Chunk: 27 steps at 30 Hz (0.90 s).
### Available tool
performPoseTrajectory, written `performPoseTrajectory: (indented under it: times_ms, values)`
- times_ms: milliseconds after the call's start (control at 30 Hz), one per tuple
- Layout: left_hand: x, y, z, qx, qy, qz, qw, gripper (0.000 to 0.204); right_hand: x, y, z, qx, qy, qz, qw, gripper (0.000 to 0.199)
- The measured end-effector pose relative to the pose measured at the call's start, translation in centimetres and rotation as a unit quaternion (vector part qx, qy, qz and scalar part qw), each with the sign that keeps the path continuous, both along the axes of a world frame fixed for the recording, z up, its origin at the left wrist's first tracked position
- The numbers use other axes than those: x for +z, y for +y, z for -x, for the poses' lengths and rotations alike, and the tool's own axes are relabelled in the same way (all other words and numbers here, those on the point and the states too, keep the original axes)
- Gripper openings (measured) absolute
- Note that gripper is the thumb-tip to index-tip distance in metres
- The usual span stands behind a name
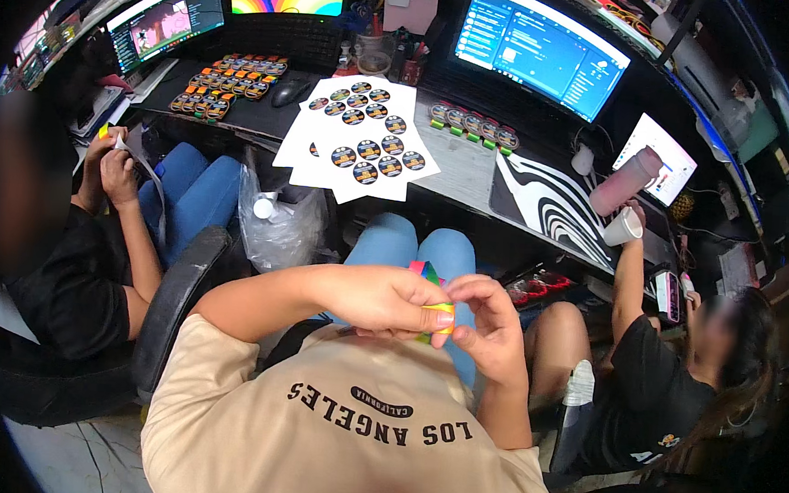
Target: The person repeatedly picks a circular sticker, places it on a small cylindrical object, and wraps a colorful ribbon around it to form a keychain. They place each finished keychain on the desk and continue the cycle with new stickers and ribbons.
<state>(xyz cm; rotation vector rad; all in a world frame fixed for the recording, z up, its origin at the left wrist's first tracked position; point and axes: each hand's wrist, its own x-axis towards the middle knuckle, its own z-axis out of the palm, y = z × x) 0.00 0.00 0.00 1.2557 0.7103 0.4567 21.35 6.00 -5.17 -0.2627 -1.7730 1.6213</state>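
Both left hand (389, 302) and right hand (496, 330) curl inward, left pinching colourful ribbon (427, 272).

The T-shirt (327, 468) is plain beige, loose and softly creased, with short sleeves (211, 362) that end above the elbows. Across the chest, bold black block lettering (395, 435) bends in an arc around a small black badge (382, 402), which has rounded ends and pale lettering. The trousers (384, 243) are light blue. Both forearms (274, 295), the left hand (387, 302) and the right hand (497, 334) are bare.
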Motion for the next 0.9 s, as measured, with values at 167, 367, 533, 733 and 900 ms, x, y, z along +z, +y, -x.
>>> performPoseTrajectory:
  times_ms: [167,367,533,733,900]
  values:
    - [-0.3,-0.1,0.2,-0.019,-0.006,0.010,1.000,0.037,-0.3,-0.2,-0.1,0.018,-0.036,0.034,0.999,0.028]
    - [-0.2,0.0,0.4,0.005,0.011,0.036,0.999,0.035,-1.1,0.9,-0.6,0.087,0.005,0.077,0.993,0.025]
    - [0.2,0.0,0.6,0.022,0.023,0.020,0.999,0.034,-1.2,0.9,-0.4,0.187,-0.034,0.181,0.965,0.024]
    - [1.4,-0.2,1.5,0.033,0.085,0.030,0.995,0.030,-0.7,1.5,-1.0,0.173,-0.116,0.122,0.970,0.014]
    - [1.3,-0.5,1.4,0.061,0.116,-0.004,0.991,0.033,0.5,2.3,-2.2,0.062,-0.110,0.021,0.992,0.012]
